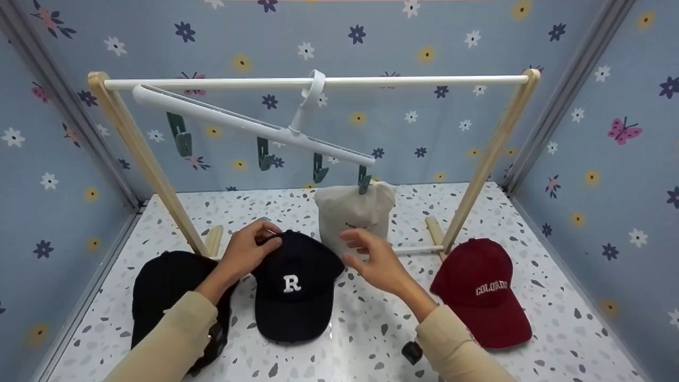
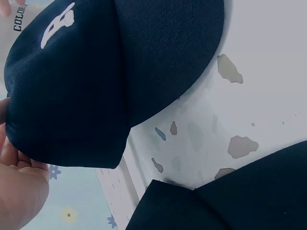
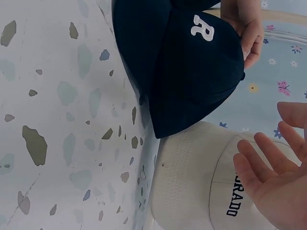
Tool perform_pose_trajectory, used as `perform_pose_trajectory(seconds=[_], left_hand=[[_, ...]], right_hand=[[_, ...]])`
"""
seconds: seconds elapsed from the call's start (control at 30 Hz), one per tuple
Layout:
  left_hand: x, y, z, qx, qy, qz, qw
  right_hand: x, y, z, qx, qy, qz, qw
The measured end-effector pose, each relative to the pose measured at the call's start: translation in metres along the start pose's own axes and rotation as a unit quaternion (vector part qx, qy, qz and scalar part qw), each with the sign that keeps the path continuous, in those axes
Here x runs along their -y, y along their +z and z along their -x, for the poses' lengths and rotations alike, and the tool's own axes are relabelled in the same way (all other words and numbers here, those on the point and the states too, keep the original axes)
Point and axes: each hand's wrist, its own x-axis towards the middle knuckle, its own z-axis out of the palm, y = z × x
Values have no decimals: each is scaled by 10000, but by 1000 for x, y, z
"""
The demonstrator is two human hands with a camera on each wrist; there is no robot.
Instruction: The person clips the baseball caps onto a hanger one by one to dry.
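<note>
- Four baseball caps: black cap point(image 1: 164, 286), navy "R" cap point(image 1: 294, 305), maroon cap point(image 1: 480, 297), cream cap point(image 1: 350, 207).
- Two grips: left hand point(image 1: 246, 250) and right hand point(image 1: 379, 262).
- Two beige sleeves point(image 1: 170, 337).
- One white clip hanger point(image 1: 302, 141).
- Four dark green clips point(image 1: 183, 143) on it.
- One rack point(image 1: 494, 159), with one white top rail point(image 1: 424, 80) and two slanted wooden side posts point(image 1: 147, 159).
- Three flower-patterned walls point(image 1: 424, 127).
- One speckled tabletop point(image 1: 371, 339).
- One small dark object point(image 1: 412, 352), unclear.

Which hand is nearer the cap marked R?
Left: the left hand grips the cap at its far left side; the right hand hovers beside its right side, not touching it.
</note>
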Motion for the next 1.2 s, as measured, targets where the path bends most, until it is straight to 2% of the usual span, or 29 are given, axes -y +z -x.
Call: perform_pose_trajectory(seconds=[0.6, 1.03, 1.2], left_hand=[[-27, 2, 12, -78, 475, 234, 9986], [-48, 4, 18, -6, 697, 447, 9966], [-53, 4, 19, 30, 843, 519, 9951]], right_hand=[[12, 7, -11, 3, 45, -37, 10000], [21, 18, -24, 27, -146, -293, 9995], [20, 20, -27, 42, -150, -210, 9997]])
